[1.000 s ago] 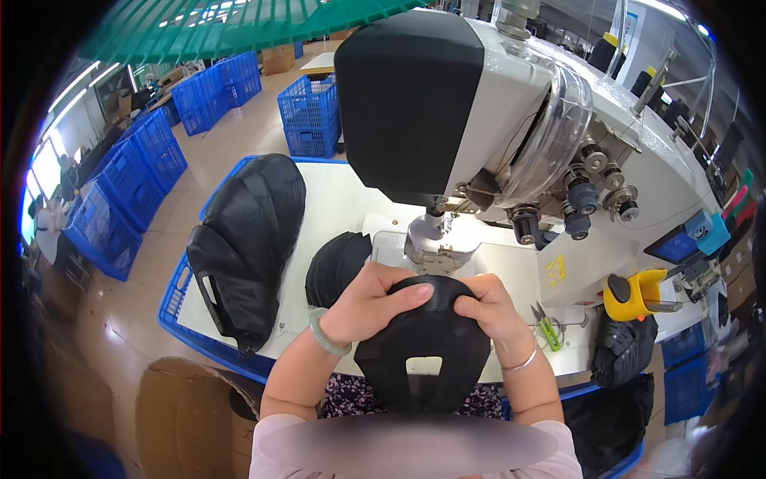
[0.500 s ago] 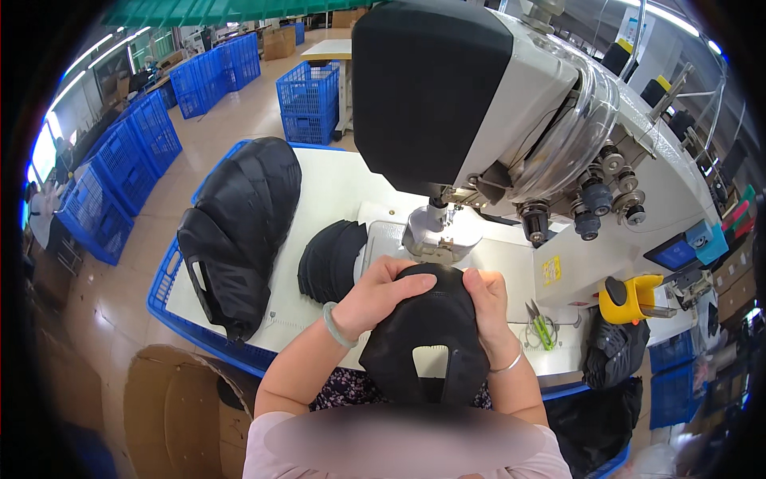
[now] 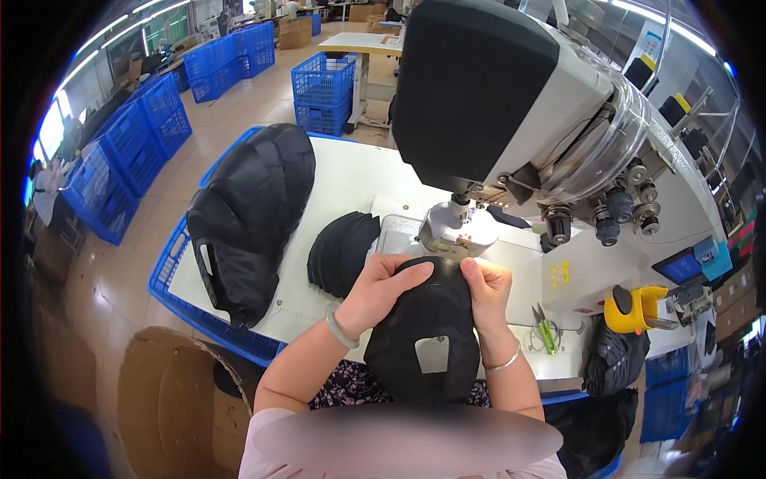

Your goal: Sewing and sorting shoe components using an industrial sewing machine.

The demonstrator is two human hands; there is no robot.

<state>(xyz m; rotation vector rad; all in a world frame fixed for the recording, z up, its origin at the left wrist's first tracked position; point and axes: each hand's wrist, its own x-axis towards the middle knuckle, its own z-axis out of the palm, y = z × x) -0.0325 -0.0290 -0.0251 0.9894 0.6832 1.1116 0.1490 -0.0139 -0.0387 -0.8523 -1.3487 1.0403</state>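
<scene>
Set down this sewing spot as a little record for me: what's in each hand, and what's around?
Left hand: holding the left side of a black shoe upper
Right hand: holding the same upper's right side
Ahead: industrial sewing machine; whether the upper touches it, I can't tell
Left on the white table: stack of curved black pieces; farther left, pile of black uppers
Right: green-handled scissors
Floor, lower left: open cardboard box
Background: blue plastic crates
</scene>
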